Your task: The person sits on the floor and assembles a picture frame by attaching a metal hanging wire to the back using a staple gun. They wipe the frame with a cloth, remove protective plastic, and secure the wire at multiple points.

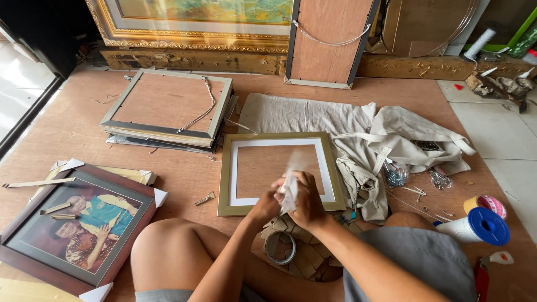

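Plywood floor board (184,179), reddish-brown, spread under everything. Seen from above: two bare knees, both hands meeting just above them. Left hand (267,204) and right hand (309,202) pressed together, both clenched around a crumpled piece of white paper or tissue (291,190), partly blurred, sticking up between the fingers. Held directly over the near edge of a gold picture frame (278,173) with a white mat, lying flat, wood showing through its opening. Below the hands, between the legs, a roll of tape (280,247) resting on a heap of small cardboard pieces (305,263).

To the left, a dark red-brown framed portrait (78,226) lying flat, white corner protectors at its corners, a few thin strips on its glass. Farther back on the left, a stack of grey frames (165,106) face down, a hanging cord across the top backing. Small metal bit (205,198) on the floor between the portrait and the gold frame.

To the right of the gold frame, a rumpled beige cloth (347,126) with small metal hardware beside it. At the right edge, a white roll with a blue core (475,226) and a smaller tape roll (485,204) just behind it. Against the back wall, a large ornate gilt frame (196,28) and a frame turned backing-out (330,42).
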